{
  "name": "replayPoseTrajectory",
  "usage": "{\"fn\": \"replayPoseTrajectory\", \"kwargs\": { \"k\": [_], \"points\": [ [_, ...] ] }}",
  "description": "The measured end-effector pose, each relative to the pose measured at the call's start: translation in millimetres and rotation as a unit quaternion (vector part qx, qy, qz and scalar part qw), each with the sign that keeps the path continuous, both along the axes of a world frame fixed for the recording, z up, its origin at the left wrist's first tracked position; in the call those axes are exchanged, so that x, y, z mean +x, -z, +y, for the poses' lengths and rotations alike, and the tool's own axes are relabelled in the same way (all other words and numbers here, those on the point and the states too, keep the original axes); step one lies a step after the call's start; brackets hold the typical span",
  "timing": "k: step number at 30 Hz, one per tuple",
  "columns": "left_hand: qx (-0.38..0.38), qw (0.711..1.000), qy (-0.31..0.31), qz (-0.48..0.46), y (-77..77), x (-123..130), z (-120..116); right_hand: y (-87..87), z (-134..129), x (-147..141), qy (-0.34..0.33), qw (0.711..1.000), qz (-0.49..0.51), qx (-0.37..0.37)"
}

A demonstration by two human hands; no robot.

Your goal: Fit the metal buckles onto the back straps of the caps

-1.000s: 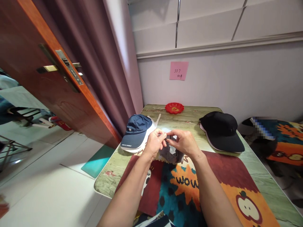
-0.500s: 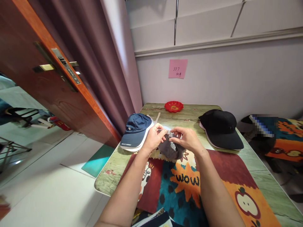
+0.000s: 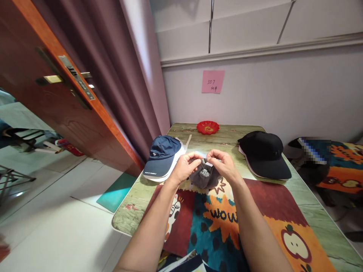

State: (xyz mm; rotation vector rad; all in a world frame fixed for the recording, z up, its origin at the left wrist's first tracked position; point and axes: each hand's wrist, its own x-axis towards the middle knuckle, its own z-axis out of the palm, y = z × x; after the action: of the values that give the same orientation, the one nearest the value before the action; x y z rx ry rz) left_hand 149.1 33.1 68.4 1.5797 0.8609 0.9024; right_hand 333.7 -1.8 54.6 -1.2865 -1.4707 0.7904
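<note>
A dark grey cap [image 3: 204, 180] lies between my hands at the middle of the table, its back opening facing up and a whitish print showing inside it. My left hand [image 3: 185, 166] pinches one side of the cap's back strap [image 3: 203, 161] between thumb and fingers. On the other side my right hand [image 3: 222, 165] grips the strap close to its small buckle. To the left rests a navy cap [image 3: 164, 153] with a white edge and a loose pale strap. A black cap [image 3: 265, 153] sits off to the right.
Behind the caps stands a red scalloped dish [image 3: 208, 127] near the wall. A colourful mat [image 3: 210, 226] covers the table's front part. A pink note [image 3: 213, 81] is stuck to the wall. An open wooden door [image 3: 56, 102] and a curtain flank the left side.
My right hand has shifted its fingers along the strap and drawn up slightly. The grey cap has turned a little, so more of the inside print faces me. The other caps stay put.
</note>
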Motion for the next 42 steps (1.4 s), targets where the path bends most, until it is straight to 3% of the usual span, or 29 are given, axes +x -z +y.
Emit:
{"fn": "replayPoseTrajectory", "kwargs": {
  "k": [13, 23, 42],
  "points": [
    [-0.169, 0.986, -0.008, -0.013, 1.4, 0, -2, 9.3, 9, 5, -0.014, 0.996, 0.083, 0.017],
    [-0.095, 0.995, -0.022, -0.021, 0.6, -1, 5, 10.8, 9, 8, 0.0, 0.997, 0.082, 0.003],
    [-0.067, 0.997, -0.041, 0.005, 6.5, -2, 13, 13.8, 11, 1, 0.037, 0.998, 0.038, 0.018]
  ]
}}
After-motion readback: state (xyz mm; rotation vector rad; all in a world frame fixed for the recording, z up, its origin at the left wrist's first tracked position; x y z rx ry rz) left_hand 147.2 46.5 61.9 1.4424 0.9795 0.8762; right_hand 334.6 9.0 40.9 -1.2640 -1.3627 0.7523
